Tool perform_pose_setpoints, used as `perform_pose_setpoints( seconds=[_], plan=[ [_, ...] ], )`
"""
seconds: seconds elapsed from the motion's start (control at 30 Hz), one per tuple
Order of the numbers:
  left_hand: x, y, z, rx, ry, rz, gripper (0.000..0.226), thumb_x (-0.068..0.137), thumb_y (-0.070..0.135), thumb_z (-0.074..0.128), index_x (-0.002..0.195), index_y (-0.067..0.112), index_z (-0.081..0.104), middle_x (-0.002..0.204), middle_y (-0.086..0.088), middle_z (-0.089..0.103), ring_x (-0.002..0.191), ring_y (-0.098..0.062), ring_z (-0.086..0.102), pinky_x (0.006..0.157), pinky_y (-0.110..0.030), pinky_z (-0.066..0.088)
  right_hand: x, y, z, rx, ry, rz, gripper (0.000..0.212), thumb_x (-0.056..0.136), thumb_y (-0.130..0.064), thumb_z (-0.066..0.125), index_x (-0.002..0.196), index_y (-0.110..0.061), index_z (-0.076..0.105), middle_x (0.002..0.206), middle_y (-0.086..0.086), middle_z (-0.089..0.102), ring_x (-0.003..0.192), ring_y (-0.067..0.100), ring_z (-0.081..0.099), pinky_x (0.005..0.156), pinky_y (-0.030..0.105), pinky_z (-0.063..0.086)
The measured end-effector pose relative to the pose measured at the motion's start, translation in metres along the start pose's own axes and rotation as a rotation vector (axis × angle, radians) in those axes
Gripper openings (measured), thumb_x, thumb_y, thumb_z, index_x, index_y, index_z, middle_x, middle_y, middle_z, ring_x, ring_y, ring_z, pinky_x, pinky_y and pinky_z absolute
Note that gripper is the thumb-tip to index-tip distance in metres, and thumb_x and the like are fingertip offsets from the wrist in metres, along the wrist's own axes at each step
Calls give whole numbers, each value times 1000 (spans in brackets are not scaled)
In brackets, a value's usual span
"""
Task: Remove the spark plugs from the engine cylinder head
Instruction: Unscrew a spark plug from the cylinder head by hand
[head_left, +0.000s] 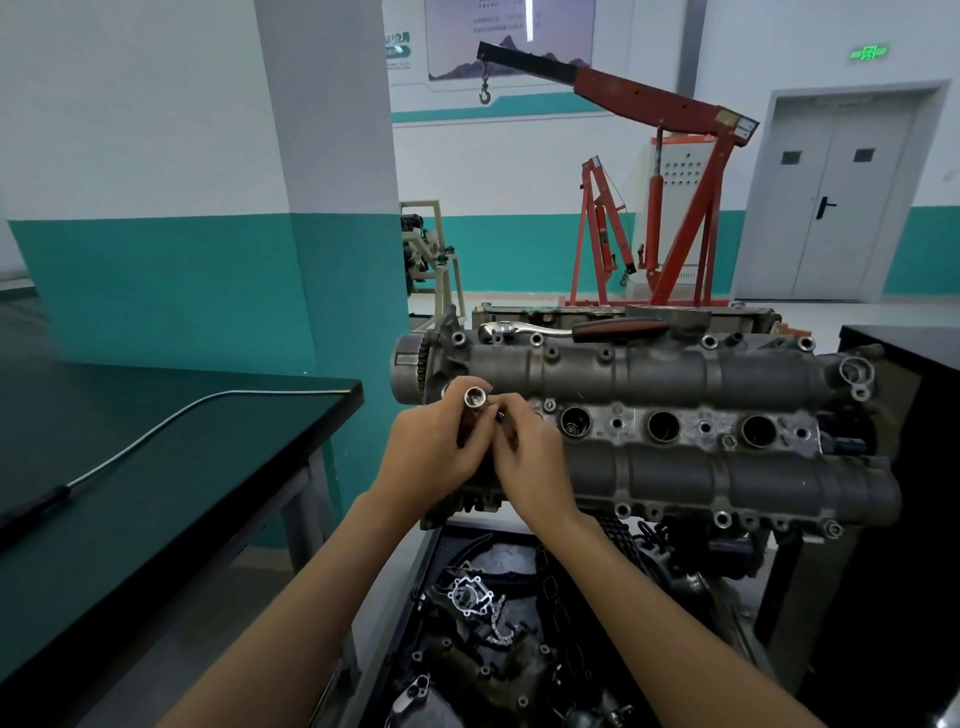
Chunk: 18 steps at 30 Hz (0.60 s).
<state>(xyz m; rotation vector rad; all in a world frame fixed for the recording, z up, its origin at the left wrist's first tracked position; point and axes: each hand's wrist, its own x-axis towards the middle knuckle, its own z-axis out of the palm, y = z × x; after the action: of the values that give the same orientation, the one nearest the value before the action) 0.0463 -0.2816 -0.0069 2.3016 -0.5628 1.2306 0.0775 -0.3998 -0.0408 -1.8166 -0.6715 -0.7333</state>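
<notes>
The grey engine cylinder head (675, 374) lies across the stand in front of me, with three open spark plug wells (664, 426) showing in its middle row. Over its left end, my left hand (434, 452) grips a long silver socket (475, 402) with its open end facing up towards me. My right hand (530, 452) sits right beside it, fingers curled and pinching the socket's shaft just under the top. The leftmost well is hidden behind my hands. I cannot tell whether a plug sits in the socket.
A ratchet with a red-black handle (582, 328) rests on the head's far edge. A dark workbench (156, 467) with a flexible pick-up tool (156, 436) stands at the left. A tray of engine parts (493, 623) lies below. A red engine crane (675, 197) stands behind.
</notes>
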Motion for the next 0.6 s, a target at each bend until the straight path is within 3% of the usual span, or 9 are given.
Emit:
perform_pose_setpoints(
  seconds=[0.1,0.17,0.23,0.33,0.4,0.5,0.6],
  plan=[
    [-1,-3,2,-5,3,-14,22,89,24,59,85,2,58,50,1,52,42,-20,51,43,-29,38,0,-1,0,-33,-13,-19,21,93,-11,48,109,-20,59,64,-20,52,61,-2,52,57,10,35],
    [0,-5,4,-23,11,-35,26,88,24,63,79,3,52,52,-3,53,43,-20,50,43,-31,37,1,-1,0,-40,-8,9,22,92,-13,51,113,-18,56,61,-15,48,58,0,49,56,14,36],
    [0,-4,4,-32,9,-41,29,87,26,64,75,8,46,51,-3,51,42,-18,46,43,-32,36,1,-1,1,-31,13,45,16,89,-15,57,104,-17,54,57,-11,43,55,2,46,52,18,36],
    [0,-4,3,-30,-4,-33,31,87,30,64,75,14,40,50,2,46,41,-14,40,42,-29,34,1,-2,2,1,34,54,12,89,-14,56,81,-17,48,56,-9,41,52,5,41,49,20,33],
    [0,-4,3,-30,-2,-31,31,87,31,63,75,15,40,50,5,45,41,-12,40,42,-26,33,1,-1,2,1,38,37,14,91,-12,53,78,-15,48,55,-8,41,53,6,41,48,20,31],
    [0,-4,4,-33,16,-42,30,86,30,65,74,16,42,49,13,38,40,-6,37,42,-18,29,0,1,1,-9,15,-5,8,92,-10,50,90,-13,56,60,-13,48,56,4,46,52,17,34],
    [0,-2,1,-25,-10,-22,20,86,30,61,86,11,57,48,20,30,40,-3,36,45,-8,24,0,1,0,-13,-2,-38,19,93,-10,48,107,-15,60,75,-12,59,66,3,56,60,17,41]
  ],
)
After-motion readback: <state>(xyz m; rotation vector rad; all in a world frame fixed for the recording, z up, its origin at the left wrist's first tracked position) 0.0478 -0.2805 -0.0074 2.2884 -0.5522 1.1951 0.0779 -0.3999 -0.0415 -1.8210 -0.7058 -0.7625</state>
